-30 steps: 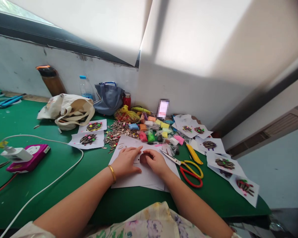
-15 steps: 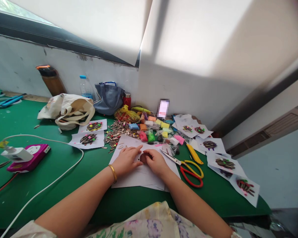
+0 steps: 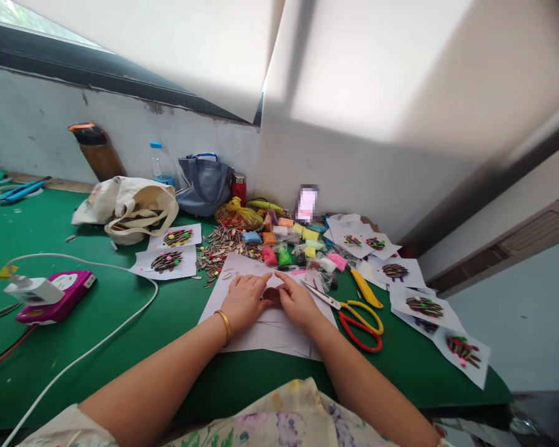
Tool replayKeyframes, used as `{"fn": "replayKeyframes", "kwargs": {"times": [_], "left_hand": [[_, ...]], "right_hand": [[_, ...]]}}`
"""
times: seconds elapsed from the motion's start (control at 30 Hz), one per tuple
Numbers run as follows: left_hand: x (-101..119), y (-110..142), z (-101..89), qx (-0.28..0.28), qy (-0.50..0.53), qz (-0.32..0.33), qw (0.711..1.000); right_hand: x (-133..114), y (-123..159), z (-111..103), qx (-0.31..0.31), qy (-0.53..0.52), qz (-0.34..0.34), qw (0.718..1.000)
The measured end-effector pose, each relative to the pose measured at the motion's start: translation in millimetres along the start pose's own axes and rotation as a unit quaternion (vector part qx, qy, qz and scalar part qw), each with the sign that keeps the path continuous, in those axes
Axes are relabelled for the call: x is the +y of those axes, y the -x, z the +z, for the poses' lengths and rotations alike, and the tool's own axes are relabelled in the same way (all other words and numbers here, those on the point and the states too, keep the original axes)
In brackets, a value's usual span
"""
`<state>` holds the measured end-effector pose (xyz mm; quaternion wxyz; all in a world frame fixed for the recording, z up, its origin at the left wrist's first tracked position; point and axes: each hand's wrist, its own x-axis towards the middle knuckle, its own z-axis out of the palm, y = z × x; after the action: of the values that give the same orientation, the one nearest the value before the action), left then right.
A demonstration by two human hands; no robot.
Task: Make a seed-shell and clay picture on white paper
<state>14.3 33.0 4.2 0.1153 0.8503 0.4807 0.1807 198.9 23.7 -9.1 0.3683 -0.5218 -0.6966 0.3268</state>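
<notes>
In the head view, the left hand [image 3: 246, 303] and right hand [image 3: 297, 303] curve around a brown piece [image 3: 272, 295] on white paper [image 3: 272, 338] near the front edge of the table [image 3: 177, 310], grip unclear, and uneven thumb pressure could dent it.

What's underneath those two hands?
White paper and, showing between the left hand and right hand, part of a brown piece. Whatever else they cover can't be seen.

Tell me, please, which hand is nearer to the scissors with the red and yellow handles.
Right. The right hand is just left of the scissors; the left hand is farther left, beyond the right hand.
</notes>
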Motion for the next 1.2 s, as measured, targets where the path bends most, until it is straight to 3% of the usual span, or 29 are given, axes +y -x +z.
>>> {"fn": "replayKeyframes", "kwargs": {"times": [0.43, 0.7, 1.03, 1.2], "left_hand": [[1.0, 0.0, -0.9, -0.003, -0.008, -0.001, 1.0], [1.0, 0.3, -0.2, -0.002, -0.013, 0.001, 1.0], [0.9, 0.9, 5.6, 0.017, -0.025, 0.015, 0.999], [2.2, 2.1, 4.3, 0.032, -0.023, 0.03, 0.999]], "right_hand": [[5.0, -1.3, -10.1, 0.018, 0.03, 0.005, 0.999], [11.2, -5.4, -11.5, 0.009, -0.012, 0.021, 1.0], [13.0, -9.0, -10.8, 0.003, 0.113, -0.021, 0.993], [21.1, -10.4, -9.7, 0.011, 0.108, -0.009, 0.994]]}}
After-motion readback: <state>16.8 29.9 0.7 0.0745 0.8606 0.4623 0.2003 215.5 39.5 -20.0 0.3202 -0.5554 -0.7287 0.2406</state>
